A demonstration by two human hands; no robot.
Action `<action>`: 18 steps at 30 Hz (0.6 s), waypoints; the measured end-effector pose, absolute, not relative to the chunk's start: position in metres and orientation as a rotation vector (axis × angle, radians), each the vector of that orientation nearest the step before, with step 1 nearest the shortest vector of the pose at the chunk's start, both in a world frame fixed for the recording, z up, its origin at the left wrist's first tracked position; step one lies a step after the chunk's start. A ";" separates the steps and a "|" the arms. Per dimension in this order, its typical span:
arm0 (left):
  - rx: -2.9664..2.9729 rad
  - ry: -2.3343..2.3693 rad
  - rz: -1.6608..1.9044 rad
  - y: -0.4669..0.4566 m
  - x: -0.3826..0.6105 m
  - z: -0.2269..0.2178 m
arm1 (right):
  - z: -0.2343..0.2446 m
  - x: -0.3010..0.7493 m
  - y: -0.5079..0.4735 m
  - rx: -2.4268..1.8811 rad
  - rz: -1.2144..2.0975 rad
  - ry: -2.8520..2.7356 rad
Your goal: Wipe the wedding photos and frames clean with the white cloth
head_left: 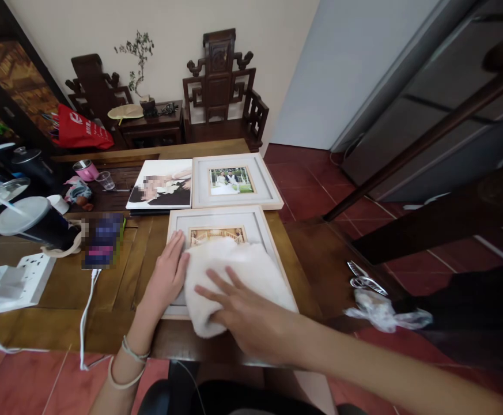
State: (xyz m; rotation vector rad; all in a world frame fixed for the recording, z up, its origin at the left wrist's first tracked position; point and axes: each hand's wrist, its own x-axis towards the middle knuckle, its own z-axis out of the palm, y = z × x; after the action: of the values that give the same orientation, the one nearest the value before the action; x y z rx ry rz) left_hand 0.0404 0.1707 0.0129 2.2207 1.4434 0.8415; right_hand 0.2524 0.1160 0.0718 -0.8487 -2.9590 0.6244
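Note:
My right hand (242, 311) lies on a folded white cloth (251, 265), its fingers spread and pressing down. Beneath the cloth is a pale wooden picture frame (216, 216) with a grey mat. The upper part of its photo (216, 236), with a staircase in it, shows above the cloth; the lower part is covered. Along the frame's left side rests my left hand (169, 268), fingers stretched out. Touching the far edge is another picture frame (268, 193), holding a photo of two people outdoors. Beside that one lies a white-edged photo panel (165, 181).
On the wooden table (147, 242), a phone (104, 239) with a white cable, a power strip (39, 282) and a lidded cup (35, 222) stand left. Scissors (366, 278) and a crumpled plastic bag (376, 311) lie right. Carved chairs (219, 80) stand behind.

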 end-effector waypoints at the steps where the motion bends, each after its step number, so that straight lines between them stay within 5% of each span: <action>1: 2.238 1.443 0.824 0.171 0.040 0.011 | 0.079 0.259 0.111 -0.870 0.678 -2.980; 5: 2.300 1.431 0.806 0.173 0.037 0.003 | 0.091 0.277 0.118 -1.088 0.649 -3.008; 12: 2.273 1.357 0.941 0.175 0.035 0.008 | 0.067 0.254 0.201 -1.183 -0.132 -2.707; 18: 2.298 1.314 0.925 0.176 0.033 0.007 | 0.058 0.212 0.247 -0.986 0.044 -2.925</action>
State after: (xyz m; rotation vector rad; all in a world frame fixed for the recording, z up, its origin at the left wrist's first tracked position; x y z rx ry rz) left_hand 0.0329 0.1765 0.0075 2.2984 1.3140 0.9252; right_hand 0.2120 0.2466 0.0577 -0.9859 -2.9255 0.0442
